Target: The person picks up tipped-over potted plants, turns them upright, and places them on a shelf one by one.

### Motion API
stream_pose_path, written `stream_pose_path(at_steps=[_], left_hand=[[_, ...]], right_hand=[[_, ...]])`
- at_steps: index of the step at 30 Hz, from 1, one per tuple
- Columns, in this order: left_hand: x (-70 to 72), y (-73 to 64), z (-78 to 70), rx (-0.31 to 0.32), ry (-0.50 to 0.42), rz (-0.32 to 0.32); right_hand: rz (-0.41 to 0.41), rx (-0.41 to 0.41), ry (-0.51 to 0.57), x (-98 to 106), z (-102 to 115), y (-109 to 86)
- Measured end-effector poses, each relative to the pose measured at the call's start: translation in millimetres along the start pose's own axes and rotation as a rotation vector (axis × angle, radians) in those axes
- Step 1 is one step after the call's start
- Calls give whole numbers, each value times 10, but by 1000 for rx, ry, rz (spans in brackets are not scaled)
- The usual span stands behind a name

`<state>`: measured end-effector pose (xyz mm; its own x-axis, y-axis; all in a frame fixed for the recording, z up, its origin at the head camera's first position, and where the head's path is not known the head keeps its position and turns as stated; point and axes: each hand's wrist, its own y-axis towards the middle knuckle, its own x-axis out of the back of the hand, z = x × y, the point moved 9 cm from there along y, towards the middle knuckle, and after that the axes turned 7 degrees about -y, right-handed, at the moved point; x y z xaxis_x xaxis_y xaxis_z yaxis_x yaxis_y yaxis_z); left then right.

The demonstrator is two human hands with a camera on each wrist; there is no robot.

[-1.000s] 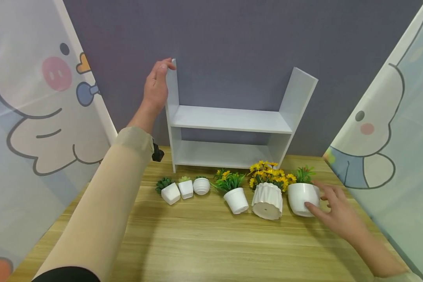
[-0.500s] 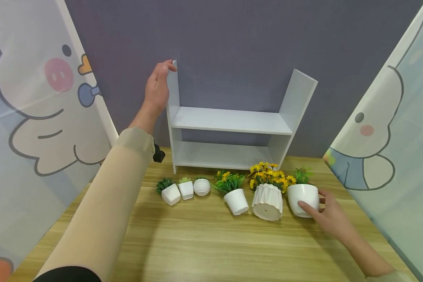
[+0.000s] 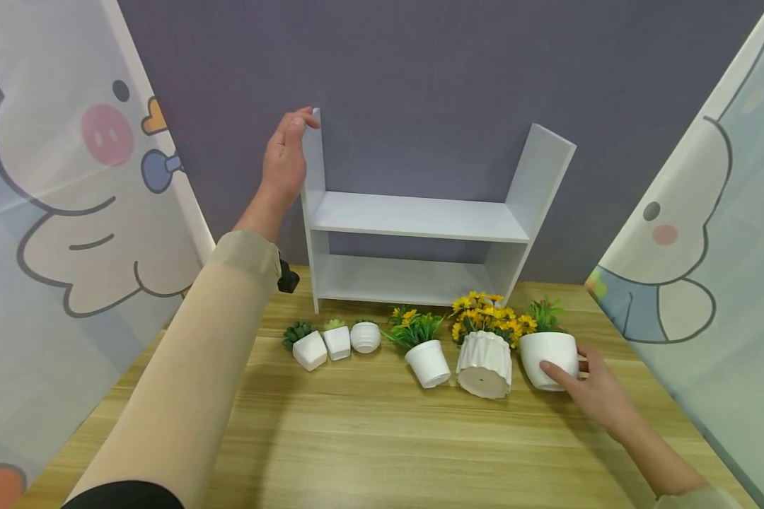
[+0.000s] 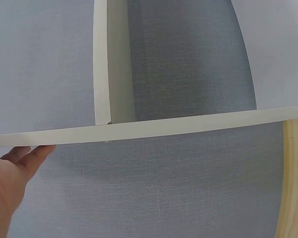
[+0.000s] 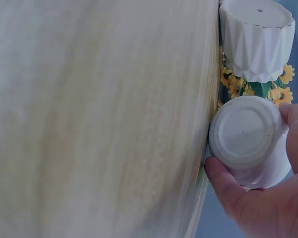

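Observation:
My right hand (image 3: 601, 392) grips the rightmost potted plant, a glossy white pot (image 3: 547, 360) with green and reddish leaves. Its thumb lies across the front and its fingers are at the right side. In the right wrist view the pot's round base (image 5: 246, 131) faces the camera, thumb and fingers on either side. My left hand (image 3: 284, 159) is raised at the top of the white shelf's (image 3: 417, 215) left side panel. Its fingertips touch the panel's edge (image 4: 139, 130) in the left wrist view, fingers fairly straight against the outer face.
Left of the gripped pot lie a fluted white pot (image 3: 484, 364) with yellow flowers, a tilted white pot (image 3: 428, 364) with grassy leaves, and several small succulents, such as the round one (image 3: 365, 338). A grey partition (image 3: 420, 85) stands behind the shelf on the wooden table (image 3: 356, 438).
My right hand has moved left and closed in on the white pot, its thumb now further across the front. The left hand stays at the shelf panel.

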<state>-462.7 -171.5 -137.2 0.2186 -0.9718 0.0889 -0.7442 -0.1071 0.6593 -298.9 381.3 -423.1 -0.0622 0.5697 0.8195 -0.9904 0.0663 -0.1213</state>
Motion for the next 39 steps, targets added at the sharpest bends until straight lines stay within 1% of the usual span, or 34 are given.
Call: stream_pose_path(at_steps=[4, 16, 21, 24, 27, 33, 39], left_hand=[[-11, 2, -7, -3, 1, 5], [-19, 15, -12, -12, -12, 1], [-29, 9, -11, -1, 3, 5], [-35, 4, -15, 5, 16, 10], [-36, 9, -24, -2, 19, 8], [-38, 18, -31, -9, 18, 3], [-32, 30, -30, -5, 36, 2]], right_hand=[[-8, -6, 30, 3, -6, -14], [-16, -8, 59, 4, 8, -6], [-34, -31, 59, 9, -23, 18], [-45, -46, 76, 7, -32, 29], [-51, -55, 105, 3, -23, 31], [-67, -56, 117, 8, 0, 28], [-72, -46, 144, 5, 17, 35]])
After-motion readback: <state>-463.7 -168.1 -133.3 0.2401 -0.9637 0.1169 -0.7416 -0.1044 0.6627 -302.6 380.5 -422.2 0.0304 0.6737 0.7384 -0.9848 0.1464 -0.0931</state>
